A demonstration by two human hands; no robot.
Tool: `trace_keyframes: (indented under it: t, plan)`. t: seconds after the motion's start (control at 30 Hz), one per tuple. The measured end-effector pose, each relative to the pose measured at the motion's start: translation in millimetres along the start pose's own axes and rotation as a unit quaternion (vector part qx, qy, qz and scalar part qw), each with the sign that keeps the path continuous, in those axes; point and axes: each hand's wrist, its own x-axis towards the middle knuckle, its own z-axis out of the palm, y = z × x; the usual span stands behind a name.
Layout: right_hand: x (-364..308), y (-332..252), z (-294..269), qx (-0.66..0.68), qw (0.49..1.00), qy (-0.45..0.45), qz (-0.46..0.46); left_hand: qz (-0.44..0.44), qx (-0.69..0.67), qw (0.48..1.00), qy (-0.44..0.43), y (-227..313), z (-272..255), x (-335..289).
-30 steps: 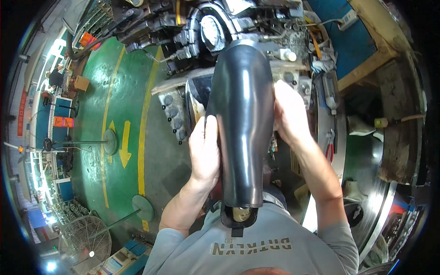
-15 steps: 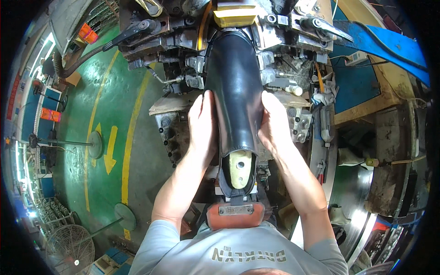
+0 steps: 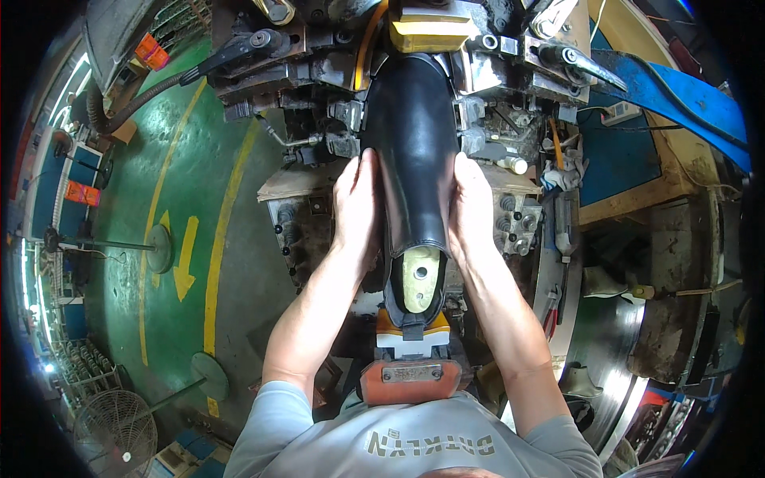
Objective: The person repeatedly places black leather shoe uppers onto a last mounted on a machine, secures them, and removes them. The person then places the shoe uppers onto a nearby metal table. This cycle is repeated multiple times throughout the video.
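A black leather shoe upper [image 3: 414,151] lies lengthwise in front of me, its toe end reaching in among the metal parts of a machine [image 3: 335,76]. A pale green shoe last [image 3: 420,279] with a dark hole shows through the upper's opening at the near end. My left hand [image 3: 357,199] is closed along the upper's left side and my right hand [image 3: 472,199] along its right side. Both thumbs lie near the top, while the fingers underneath are hidden. Above the toe sits a yellow block [image 3: 430,36].
A reddish-brown pad [image 3: 411,382] stands between the heel end and my body. Black levers [image 3: 253,41] and knobbed control boxes [image 3: 518,219] flank the machine. Gloves [image 3: 564,171] and tools lie at right. A fan [image 3: 115,434] stands on the green floor at left.
The shoe upper and last have shifted away from me, toward the machine. A yellow and white part now shows between the heel end and the pad. Both hands keep their hold.
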Motion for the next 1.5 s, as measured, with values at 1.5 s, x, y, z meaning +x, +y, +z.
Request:
trace_keyframes:
  t: [1.5]
  plan:
    - [-26.5,1.0,14.1,-0.106,0.990,-0.023,0.094,0.495,0.298,0.745,-0.333,36.7,10.9,-34.8]
